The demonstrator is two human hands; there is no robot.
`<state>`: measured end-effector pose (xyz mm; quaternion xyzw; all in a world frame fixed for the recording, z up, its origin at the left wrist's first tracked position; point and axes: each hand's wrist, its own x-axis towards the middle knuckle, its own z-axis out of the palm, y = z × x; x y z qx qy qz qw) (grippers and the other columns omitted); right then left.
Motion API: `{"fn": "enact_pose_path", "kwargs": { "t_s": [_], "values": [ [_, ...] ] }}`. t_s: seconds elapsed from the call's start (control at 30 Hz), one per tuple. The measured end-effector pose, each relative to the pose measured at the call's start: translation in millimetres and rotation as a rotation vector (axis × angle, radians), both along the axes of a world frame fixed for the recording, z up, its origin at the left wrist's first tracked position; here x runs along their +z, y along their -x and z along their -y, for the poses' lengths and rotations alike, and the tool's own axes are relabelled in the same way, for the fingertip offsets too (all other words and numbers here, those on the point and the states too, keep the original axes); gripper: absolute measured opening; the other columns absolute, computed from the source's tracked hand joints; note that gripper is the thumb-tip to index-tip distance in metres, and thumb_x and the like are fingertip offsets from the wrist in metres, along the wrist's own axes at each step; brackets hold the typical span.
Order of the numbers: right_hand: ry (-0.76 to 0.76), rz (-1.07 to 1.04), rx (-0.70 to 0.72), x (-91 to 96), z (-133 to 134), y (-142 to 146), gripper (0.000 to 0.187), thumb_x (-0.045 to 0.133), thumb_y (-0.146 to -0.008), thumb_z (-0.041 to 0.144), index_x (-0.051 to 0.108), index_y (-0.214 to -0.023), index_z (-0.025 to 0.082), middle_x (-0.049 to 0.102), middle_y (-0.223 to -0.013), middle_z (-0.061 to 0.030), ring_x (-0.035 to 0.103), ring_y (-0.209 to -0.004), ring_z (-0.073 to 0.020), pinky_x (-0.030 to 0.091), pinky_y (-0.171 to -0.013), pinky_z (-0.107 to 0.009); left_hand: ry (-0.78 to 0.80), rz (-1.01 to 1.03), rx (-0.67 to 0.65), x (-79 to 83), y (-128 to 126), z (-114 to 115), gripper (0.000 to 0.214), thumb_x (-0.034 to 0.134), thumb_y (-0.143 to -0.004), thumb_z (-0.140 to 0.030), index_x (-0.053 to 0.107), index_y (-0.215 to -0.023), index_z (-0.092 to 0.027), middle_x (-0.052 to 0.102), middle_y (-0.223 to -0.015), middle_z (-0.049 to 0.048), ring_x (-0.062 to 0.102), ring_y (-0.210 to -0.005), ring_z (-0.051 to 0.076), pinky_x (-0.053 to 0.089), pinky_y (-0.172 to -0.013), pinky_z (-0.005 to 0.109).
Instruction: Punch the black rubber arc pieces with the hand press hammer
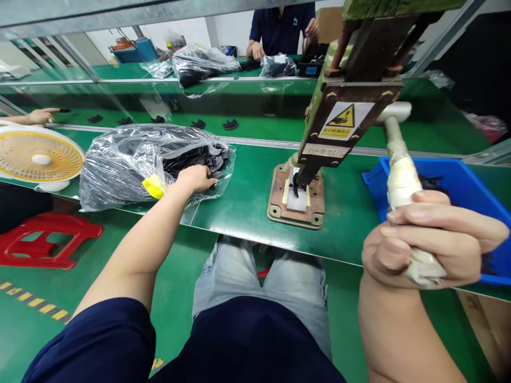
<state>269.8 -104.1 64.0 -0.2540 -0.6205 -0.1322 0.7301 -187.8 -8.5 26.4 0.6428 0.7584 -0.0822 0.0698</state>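
My left hand (195,179) is at the mouth of a clear plastic bag (115,165), its fingers curled onto one of the black curved parts (205,155) heaped there. My right hand (429,239) grips the tape-wrapped lever handle (403,178) of a hand press (351,96). Under the press's ram, a black curved part (295,186) stands on the metal fixture of the base plate (275,197). My left fingertips are partly hidden among the parts.
A blue bin (459,175) with black pieces stands right of the press. Several black parts (230,125) lie in a row beyond the bench rail. A fan (40,154) and another person's hand (42,116) are at left; a co-worker (281,32) sits opposite. A red stool (51,239) stands below.
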Motion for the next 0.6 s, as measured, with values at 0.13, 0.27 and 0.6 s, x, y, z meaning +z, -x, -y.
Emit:
{"fn": "enact_pose_path", "kwargs": {
  "t_s": [0.13,0.27,0.6],
  "values": [
    [-0.022,-0.027,0.005,0.6,0,3,0.041,0.080,-0.086,0.058,0.065,-0.070,0.023,0.064,-0.081,-0.0006,0.059,-0.071,-0.0122,0.066,-0.081,-0.050,0.049,-0.033,0.021,0.1,-7,-3,0.066,0.069,-0.083,-0.070,0.077,-0.126,-0.021,0.078,-0.130,0.0198,0.074,-0.119,0.042,0.057,-0.094,0.046],
    [0.020,-0.001,-0.019,1.7,4,4,0.040,0.078,-0.088,0.057,0.065,-0.072,0.023,0.064,-0.083,-0.0014,0.061,-0.072,-0.0127,0.066,-0.083,-0.052,0.099,0.002,0.029,1.3,-8,-4,0.061,0.072,-0.080,-0.069,0.077,-0.119,-0.021,0.079,-0.123,0.0187,0.075,-0.112,0.040,0.055,-0.088,0.041],
    [0.021,0.052,-0.011,5.8,7,5,0.040,0.072,-0.093,0.052,0.060,-0.070,0.021,0.059,-0.088,-0.0012,0.061,-0.074,-0.0103,0.064,-0.085,-0.050,-0.093,0.202,-0.160,13.8,-35,16,0.043,0.053,-0.100,-0.062,0.071,-0.097,-0.023,0.077,-0.097,0.0115,0.071,-0.095,0.031,0.047,-0.081,0.035]
  ]
}}
